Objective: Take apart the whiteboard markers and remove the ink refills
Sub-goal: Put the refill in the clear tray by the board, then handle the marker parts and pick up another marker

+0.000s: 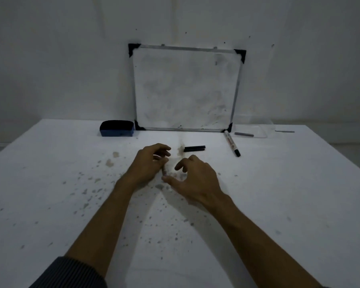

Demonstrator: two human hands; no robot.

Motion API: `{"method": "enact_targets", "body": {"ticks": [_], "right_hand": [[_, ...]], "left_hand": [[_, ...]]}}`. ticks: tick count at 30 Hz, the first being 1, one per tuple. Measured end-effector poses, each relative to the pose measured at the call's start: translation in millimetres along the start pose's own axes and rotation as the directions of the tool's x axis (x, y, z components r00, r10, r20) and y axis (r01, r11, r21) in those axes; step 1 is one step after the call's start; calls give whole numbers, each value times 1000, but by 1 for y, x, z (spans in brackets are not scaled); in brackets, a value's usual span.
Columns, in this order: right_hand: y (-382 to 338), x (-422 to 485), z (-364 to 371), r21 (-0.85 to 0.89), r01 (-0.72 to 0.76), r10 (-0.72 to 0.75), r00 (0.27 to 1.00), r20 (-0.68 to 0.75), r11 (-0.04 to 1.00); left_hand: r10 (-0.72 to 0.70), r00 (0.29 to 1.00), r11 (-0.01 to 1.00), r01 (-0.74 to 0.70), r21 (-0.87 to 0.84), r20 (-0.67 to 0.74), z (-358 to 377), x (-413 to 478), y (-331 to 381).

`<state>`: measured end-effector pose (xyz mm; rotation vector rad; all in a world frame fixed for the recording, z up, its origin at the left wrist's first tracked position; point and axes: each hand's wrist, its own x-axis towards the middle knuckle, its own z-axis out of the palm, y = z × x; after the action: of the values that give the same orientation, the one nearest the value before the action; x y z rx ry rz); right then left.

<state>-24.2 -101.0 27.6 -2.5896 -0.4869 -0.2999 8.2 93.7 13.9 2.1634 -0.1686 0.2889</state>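
Note:
My left hand point(150, 165) hovers over the middle of the table, its fingers curled around a small grey piece point(163, 170) that pokes out below them; blur hides what the piece is. My right hand point(193, 177) is just to the right of it, thumb and fingers spread, with the thumb tip close to the piece and nothing in the hand. Two black marker pieces point(194, 148) lie side by side just beyond my hands. A white marker with a black end point(232, 143) lies to the far right. A dark grey ink refill point(244, 134) rests in a clear tray point(262, 135).
A whiteboard point(185, 88) leans against the back wall. A blue eraser point(116, 128) sits to its left. A thin grey stick point(284, 131) lies at the far right. The white table point(71, 204) is speckled with ink stains.

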Motion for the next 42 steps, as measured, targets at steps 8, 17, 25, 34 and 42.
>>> {"method": "enact_targets", "body": {"ticks": [8,17,25,34,42], "right_hand": [[-10,2,14,-23,-74,73,997,-35,997],[26,34,-22,402,-169,164,985,47,900],[72,68,-10,181,-121,155,971,-183,976],[84,80,5,96,-81,86,995,-43,992],[79,50,-3,600,-116,207,975,-86,792]], "left_hand": [[130,991,990,-127,62,-39,9,0,-11],[314,950,932,-307,192,-1,14,2,4],[94,995,994,-95,-45,-26,23,2,-8],[22,999,996,-26,-84,-49,25,11,-18],[-25,999,950,14,-312,-31,22,9,-7]]}}
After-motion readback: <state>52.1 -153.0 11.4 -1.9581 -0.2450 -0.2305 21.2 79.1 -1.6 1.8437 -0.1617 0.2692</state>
